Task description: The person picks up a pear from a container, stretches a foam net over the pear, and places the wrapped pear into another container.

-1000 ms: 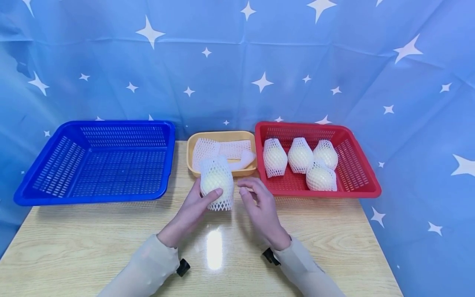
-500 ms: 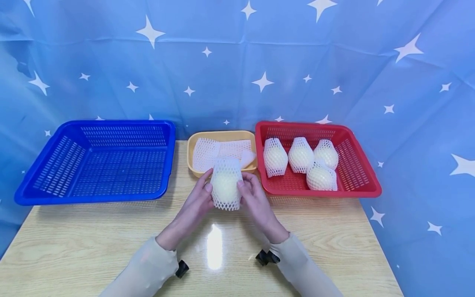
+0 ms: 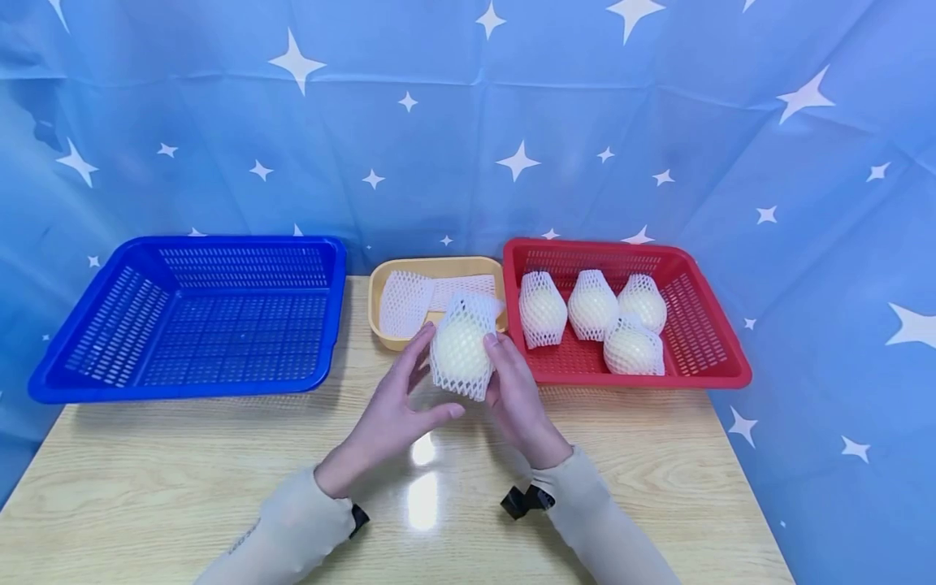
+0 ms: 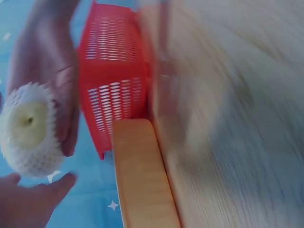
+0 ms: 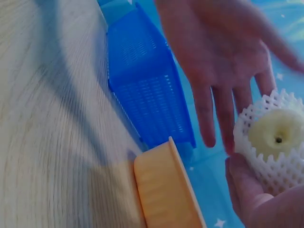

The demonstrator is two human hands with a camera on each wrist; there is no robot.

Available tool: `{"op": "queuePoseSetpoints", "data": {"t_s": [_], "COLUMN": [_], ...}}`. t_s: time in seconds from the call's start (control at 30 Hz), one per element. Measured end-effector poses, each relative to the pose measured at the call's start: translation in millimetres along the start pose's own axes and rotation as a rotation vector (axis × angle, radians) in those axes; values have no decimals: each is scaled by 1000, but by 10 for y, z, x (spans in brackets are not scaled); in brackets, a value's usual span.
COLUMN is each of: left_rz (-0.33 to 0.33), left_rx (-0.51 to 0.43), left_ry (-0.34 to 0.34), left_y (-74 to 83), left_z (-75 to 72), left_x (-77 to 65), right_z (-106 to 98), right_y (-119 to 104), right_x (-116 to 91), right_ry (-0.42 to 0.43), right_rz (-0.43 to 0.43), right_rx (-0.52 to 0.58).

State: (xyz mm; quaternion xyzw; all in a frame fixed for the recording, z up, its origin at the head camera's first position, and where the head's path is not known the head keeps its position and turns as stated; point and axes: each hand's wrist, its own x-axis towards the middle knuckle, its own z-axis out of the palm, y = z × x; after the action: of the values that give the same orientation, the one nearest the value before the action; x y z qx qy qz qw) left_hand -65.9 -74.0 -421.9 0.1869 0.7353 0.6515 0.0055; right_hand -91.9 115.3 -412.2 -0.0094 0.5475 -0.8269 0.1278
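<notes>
My right hand [image 3: 517, 398] holds a pale yellow round fruit [image 5: 278, 133] in a white foam net [image 3: 462, 345], above the table's middle. The net's lower end gapes, and the right wrist view shows the fruit's dimpled end with a small dark centre. Left of it, my left hand [image 3: 391, 414] has its fingers stretched out and thumb spread away from the fruit. In the right wrist view the left palm [image 5: 228, 52] faces the camera with straight fingers; the fingertips are near the net, and whether they touch it I cannot tell.
A yellow tray [image 3: 387, 337] behind the hands bears flat white foam nets [image 3: 405, 305]. To its right, a red basket [image 3: 702, 378] contains several netted fruits [image 3: 543, 310]. A blue basket [image 3: 241, 337] stands on the left of the wooden table [image 3: 183, 487], before a starry blue cloth [image 3: 439, 65].
The left hand held the fruit a second ago; the right hand came to it and took hold. The fruit has moved right and tilted, and the left fingers have spread off it.
</notes>
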Motion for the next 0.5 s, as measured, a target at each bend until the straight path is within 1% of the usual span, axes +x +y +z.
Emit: {"op": "queuePoseSetpoints", "data": {"t_s": [0.07, 0.1, 0.17, 0.23, 0.3, 0.37, 0.5], "left_rz": [104, 163, 254, 325, 367, 393, 437], "left_rx": [131, 180, 253, 297, 327, 351, 351], "left_ry": [93, 139, 221, 270, 295, 308, 333], "left_y": [-22, -37, -60, -84, -102, -114, -136], "left_z": [27, 38, 47, 46, 40, 36, 32], "left_x": [11, 16, 21, 28, 31, 34, 41], "right_z": [13, 20, 34, 43, 49, 52, 65], "right_y": [-8, -11, -17, -19, -21, -23, -30], "right_x": [-2, -2, -5, -7, -9, -11, -16], "right_ry": [0, 2, 8, 17, 28, 38, 49], "right_rz": [-1, -3, -5, -5, -4, -2, -3], "right_rx": [8, 11, 18, 25, 25, 28, 36]}}
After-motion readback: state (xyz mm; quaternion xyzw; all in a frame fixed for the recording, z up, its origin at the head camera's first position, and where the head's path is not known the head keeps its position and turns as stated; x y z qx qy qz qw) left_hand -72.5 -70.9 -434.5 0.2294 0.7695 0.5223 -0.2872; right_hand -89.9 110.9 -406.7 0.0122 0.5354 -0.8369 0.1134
